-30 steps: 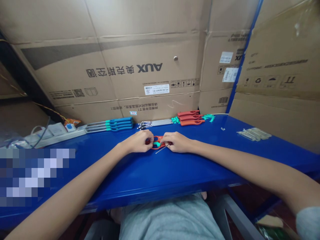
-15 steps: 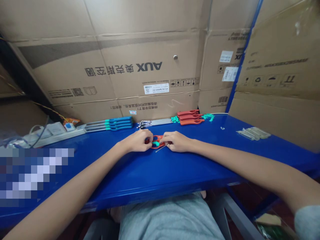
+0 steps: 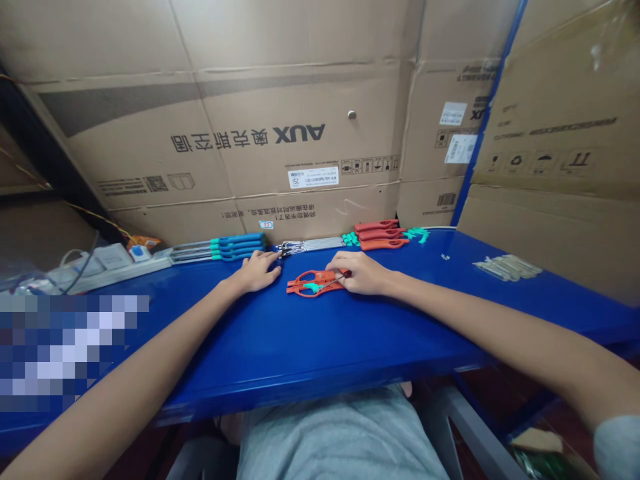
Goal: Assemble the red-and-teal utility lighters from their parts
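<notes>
An orange plastic lighter casing (image 3: 327, 280) lies on the blue table (image 3: 310, 340), its inside facing up. A green trigger piece (image 3: 313, 287) sits within it near the left end. My right hand (image 3: 363, 272) is closed around the casing's right end, and a thin rod runs from the fingers across the casing; what else they hold is hidden. My left hand (image 3: 257, 271) is open with fingers spread, apart from the casing. Its fingertips are close to the wired ends of a row of metal tubes (image 3: 325, 245); I cannot tell whether they touch.
Blue-handled lighters (image 3: 240, 247) lie at the back left beside a white power strip (image 3: 120, 267). Several orange-red casings (image 3: 383, 235) and green pieces (image 3: 417, 233) lie behind my right hand. Clear plastic pieces (image 3: 507, 267) are at the right. Cardboard (image 3: 250, 100) walls the back.
My left hand has let go of the casing and moved left and back towards the tubes, opening its fingers. My right hand has shifted slightly right on the casing; the thin rod has moved.
</notes>
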A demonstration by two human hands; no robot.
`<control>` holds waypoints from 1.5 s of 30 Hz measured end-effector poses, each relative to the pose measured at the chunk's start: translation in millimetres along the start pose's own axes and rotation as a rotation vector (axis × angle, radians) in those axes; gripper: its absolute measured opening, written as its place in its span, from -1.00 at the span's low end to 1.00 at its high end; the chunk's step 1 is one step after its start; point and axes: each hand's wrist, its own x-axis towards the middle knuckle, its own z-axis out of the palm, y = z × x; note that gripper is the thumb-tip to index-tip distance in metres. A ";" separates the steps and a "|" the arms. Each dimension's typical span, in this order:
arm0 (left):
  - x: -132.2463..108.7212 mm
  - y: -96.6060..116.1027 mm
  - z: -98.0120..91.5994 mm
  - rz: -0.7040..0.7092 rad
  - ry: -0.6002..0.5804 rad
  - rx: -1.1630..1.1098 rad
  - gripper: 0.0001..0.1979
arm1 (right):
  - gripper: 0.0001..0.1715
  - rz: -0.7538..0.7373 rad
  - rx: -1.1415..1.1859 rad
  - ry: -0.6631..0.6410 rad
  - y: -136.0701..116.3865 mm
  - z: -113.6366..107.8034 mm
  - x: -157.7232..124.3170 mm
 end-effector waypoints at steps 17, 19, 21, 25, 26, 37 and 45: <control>-1.6 14.1 -6.9 0.056 0.098 -0.006 -0.75 | -0.68 -0.021 -0.008 -0.012 1.3 1.2 -1.0; -0.9 14.0 -6.7 0.088 0.112 -0.020 -0.77 | -0.68 -0.016 -0.008 -0.020 1.4 1.0 -0.9; -0.2 13.9 -7.2 0.115 0.108 -0.040 -0.79 | -0.67 -0.009 -0.011 -0.029 1.7 0.5 -0.9; -1.1 16.2 -11.6 0.144 0.085 -0.077 -0.82 | -0.69 0.011 -0.028 -0.050 2.5 -0.4 -1.1; -1.8 17.1 -13.2 0.149 0.088 -0.083 -0.82 | -0.70 0.015 -0.032 -0.055 2.6 -0.5 -1.1; -3.8 18.6 -19.5 0.257 0.352 -0.057 -0.74 | -0.73 0.054 -0.046 -0.072 1.3 -1.3 -0.6; -8.6 27.2 -31.5 0.329 0.622 -0.096 -0.77 | -0.67 0.095 -0.093 -0.070 1.0 -1.2 0.0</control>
